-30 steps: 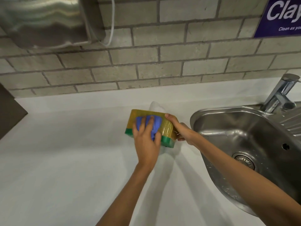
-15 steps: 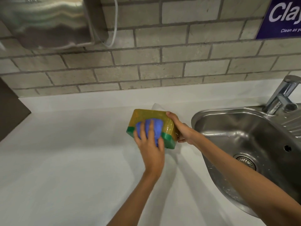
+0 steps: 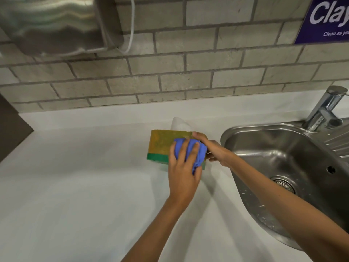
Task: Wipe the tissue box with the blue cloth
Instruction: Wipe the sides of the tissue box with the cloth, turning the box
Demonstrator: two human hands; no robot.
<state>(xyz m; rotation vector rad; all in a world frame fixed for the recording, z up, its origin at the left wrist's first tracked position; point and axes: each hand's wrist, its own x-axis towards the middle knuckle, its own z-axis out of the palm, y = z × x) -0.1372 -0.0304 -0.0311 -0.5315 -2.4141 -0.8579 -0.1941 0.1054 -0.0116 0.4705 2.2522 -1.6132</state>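
Observation:
The tissue box (image 3: 160,143) is yellow with a green band along its lower edge and is tipped on the white counter, a white tissue (image 3: 179,124) sticking out behind it. My left hand (image 3: 182,173) presses the bunched blue cloth (image 3: 196,151) against the right part of the box's near face. My right hand (image 3: 215,150) grips the box's right end, fingers over its top corner. The cloth and my left hand hide the box's right side.
A steel sink (image 3: 283,167) with a drain lies directly right of the box, and a chrome tap (image 3: 324,110) stands behind it. A metal dispenser (image 3: 51,25) hangs on the brick wall at upper left. White counter (image 3: 75,186) stretches left and toward me.
My left hand has slid the blue cloth rightward across the box's face, from its middle to its right end. My right hand kept its grip on the box.

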